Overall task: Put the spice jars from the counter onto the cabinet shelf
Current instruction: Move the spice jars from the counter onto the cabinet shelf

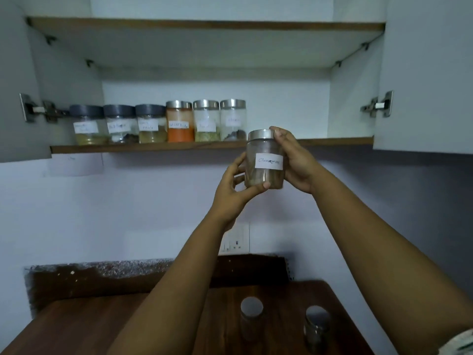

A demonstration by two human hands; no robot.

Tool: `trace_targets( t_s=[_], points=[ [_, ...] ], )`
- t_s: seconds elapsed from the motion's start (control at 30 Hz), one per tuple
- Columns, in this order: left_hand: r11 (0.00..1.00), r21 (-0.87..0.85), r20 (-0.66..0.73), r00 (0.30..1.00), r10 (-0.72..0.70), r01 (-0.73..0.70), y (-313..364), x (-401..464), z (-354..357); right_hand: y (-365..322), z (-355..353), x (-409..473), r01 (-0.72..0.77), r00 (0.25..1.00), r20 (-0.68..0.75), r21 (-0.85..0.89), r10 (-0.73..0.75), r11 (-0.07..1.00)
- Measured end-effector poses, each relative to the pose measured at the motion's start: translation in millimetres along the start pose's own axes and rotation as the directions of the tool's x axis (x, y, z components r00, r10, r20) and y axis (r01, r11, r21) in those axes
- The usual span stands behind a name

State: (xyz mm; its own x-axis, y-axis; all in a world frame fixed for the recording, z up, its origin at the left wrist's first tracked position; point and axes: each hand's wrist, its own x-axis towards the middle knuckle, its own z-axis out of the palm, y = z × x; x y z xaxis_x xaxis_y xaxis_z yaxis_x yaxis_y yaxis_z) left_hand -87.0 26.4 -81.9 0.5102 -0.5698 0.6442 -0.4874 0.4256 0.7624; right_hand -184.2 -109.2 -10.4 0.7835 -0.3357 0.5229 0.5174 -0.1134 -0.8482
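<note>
Six labelled spice jars already stand in a row on the brown wood-edged lower cabinet shelf (153,147): three clear jars with dark grey lids (119,124) at the left, then three clear jars with brushed steel lids (206,121), the first of these filled with orange powder; the row ends just left of the shelf's open right stretch. A seventh, a clear glass jar with a steel lid and a white label reading "Cinnamon" (266,160), is held upright in the air just in front of and slightly below the shelf edge, near the end of the row; the left hand (234,187) cups its lower side with fingers curled round the glass and the thumb under the base, while the right hand (294,157) wraps the other side, fingertips reaching up to the lid. Two more steel-lidded glass jars (252,316) wait, well apart from each other, on the dark brown wooden counter (76,326) below; so the task looks about two-thirds done, with this jar to set down and two left to lift.
</note>
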Motion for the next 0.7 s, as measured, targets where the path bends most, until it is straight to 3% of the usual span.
trace_targets(
  t_s=[0.2,0.5,0.57,0.63,0.7],
  points=[
    [0.996,0.034,0.091,0.993,0.075,-0.079,33.5,63.4,-10.7,-39.1,-15.1,48.3,0.065,0.998,0.004,0.051,-0.066,0.997],
    [0.96,0.201,0.069,0.98,0.185,-0.196,28.6,146.2,-15.6,-49.9,-27.2,128.7,0.161,0.987,0.006,0.147,-0.164,0.976],
    [0.909,0.356,0.032,0.975,0.222,-0.218,22.3,156.2,-16.2,-48.6,-33.1,143.2,0.159,0.987,-0.017,0.107,-0.158,0.981],
    [0.792,0.579,-0.088,0.951,0.296,-0.194,12.1,162.7,-19.6,-45.7,-41.2,156.4,0.153,0.987,-0.057,0.065,-0.15,0.986],
    [0.666,0.728,-0.195,0.882,0.429,-0.164,-2.4,165.9,-26.3,-39.0,-51.6,167.4,0.138,0.986,-0.099,0.031,-0.134,0.99]
  ],
)
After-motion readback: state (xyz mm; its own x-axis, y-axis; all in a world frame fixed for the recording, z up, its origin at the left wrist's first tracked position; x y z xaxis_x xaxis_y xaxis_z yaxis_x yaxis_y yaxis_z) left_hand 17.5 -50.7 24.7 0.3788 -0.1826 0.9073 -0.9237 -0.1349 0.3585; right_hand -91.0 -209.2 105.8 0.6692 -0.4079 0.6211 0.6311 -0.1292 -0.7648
